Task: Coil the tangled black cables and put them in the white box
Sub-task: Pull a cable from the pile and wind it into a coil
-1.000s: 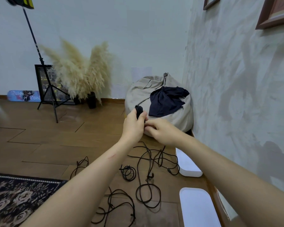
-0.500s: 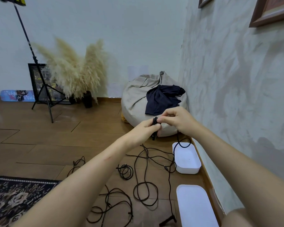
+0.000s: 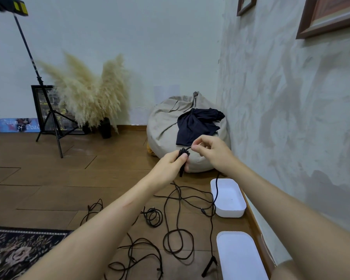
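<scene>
Black cable coil (image 3: pixel 183 155) is gripped by my left hand (image 3: pixel 167 167) above the floor (image 3: pixel 109 178), right hand (image 3: pixel 210 152) pinching its loose strand (image 3: pixel 216 190), which crosses the left edge of the white box (image 3: pixel 228 213) and could snag there, undoing the coil.

Both arms are bare and reach forward from the lower frame edge, the left forearm (image 3: pixel 109 219) and right forearm (image 3: pixel 281 205) converging at centre. The left hand (image 3: pixel 170 164) grips a small bundle of coiled black cable (image 3: pixel 183 154), fingers curled beneath and thumb on top. The right hand (image 3: pixel 212 152), back towards the camera, pinches a strand of that cable between thumb and forefinger just beside the bundle. The hands sit close together.
</scene>
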Demonstrator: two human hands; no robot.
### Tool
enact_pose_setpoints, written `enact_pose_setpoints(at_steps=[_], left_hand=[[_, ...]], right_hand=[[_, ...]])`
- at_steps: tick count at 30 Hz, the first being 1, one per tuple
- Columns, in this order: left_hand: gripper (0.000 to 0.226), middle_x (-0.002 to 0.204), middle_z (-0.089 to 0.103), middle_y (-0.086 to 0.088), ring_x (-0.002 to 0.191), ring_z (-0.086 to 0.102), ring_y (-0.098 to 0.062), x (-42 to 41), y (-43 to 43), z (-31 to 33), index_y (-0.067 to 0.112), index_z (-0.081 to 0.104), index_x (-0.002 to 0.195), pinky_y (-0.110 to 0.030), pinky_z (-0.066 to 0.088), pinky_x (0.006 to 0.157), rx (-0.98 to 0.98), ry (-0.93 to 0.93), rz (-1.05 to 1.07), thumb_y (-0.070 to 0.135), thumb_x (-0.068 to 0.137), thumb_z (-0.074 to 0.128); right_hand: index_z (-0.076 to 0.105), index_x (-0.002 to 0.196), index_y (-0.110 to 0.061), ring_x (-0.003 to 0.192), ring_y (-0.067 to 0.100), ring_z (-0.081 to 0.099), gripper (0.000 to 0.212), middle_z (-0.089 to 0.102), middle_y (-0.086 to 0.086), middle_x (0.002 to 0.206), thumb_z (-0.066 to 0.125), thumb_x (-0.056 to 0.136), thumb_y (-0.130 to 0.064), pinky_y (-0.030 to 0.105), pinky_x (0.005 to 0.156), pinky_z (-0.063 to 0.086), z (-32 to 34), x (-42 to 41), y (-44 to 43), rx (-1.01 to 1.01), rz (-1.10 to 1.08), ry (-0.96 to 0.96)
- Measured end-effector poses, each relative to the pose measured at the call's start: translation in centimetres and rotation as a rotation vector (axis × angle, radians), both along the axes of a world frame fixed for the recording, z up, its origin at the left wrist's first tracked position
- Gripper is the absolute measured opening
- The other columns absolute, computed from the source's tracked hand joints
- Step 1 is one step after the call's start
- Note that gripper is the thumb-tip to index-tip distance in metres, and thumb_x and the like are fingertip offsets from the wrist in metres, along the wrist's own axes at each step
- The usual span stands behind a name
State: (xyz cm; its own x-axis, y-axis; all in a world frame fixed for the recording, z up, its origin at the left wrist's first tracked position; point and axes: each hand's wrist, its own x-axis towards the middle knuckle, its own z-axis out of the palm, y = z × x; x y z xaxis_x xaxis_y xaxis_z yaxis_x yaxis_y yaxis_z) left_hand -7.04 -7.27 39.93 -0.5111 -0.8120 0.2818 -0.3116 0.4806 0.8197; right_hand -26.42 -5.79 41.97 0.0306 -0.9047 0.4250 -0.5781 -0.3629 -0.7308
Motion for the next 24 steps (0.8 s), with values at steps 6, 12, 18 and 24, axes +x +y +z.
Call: enact_pose_setpoints(at_steps=[6, 12, 18, 24], left_hand=[[0.031, 0.084, 0.067, 0.006, 0.091, 0.063, -0.012, -0.8, 1.3, 1.5, 0.014, 0.066, 0.104, -0.041, 0.047, 0.099, 0.074, 0.165, -0.11, 0.034, 0.106, 0.043], [0.03, 0.087, 0.066, 0.005, 0.096, 0.065, -0.022, -1.0, 1.0, 2.9, 0.003, 0.063, 0.106, -0.04, 0.051, 0.099, 0.124, 0.355, -0.16, 0.029, 0.103, 0.048], [0.017, 0.1, 0.068, 0.002, 0.102, 0.065, -0.014, -1.1, -0.2, 2.7, 0.017, 0.064, 0.096, -0.034, 0.049, 0.09, 0.192, 0.508, 0.14, 0.013, 0.106, 0.051], [0.015, 0.094, 0.069, 0.004, 0.09, 0.063, -0.013, -0.5, -1.1, 1.6, 0.021, 0.061, 0.091, -0.035, 0.048, 0.079, -0.014, 0.35, 0.437, 0.016, 0.102, 0.053]], right_hand=[[0.072, 0.09, -0.021, 0.064, 0.007, 0.055, 0.007, 0.066, 0.005, 0.072, 0.069, 0.097, -0.022, 0.021, 0.063, 0.043, 0.2, -0.3, -0.1, -0.029, 0.028, -0.179], [0.068, 0.092, -0.018, 0.054, 0.0, 0.047, 0.028, 0.06, 0.0, 0.071, 0.046, 0.108, -0.013, 0.021, 0.057, 0.039, -2.3, 1.2, -0.1, 0.115, 0.078, -0.19], [0.06, 0.104, -0.034, 0.063, 0.014, 0.055, 0.02, 0.067, 0.002, 0.072, 0.042, 0.11, -0.028, 0.026, 0.061, 0.045, -3.1, 5.2, 0.5, 0.314, 0.212, -0.063], [0.065, 0.085, -0.017, 0.06, 0.011, 0.055, 0.021, 0.062, -0.002, 0.066, 0.049, 0.097, -0.013, 0.03, 0.061, 0.044, -1.1, 6.1, 0.6, 0.272, 0.241, 0.175]])
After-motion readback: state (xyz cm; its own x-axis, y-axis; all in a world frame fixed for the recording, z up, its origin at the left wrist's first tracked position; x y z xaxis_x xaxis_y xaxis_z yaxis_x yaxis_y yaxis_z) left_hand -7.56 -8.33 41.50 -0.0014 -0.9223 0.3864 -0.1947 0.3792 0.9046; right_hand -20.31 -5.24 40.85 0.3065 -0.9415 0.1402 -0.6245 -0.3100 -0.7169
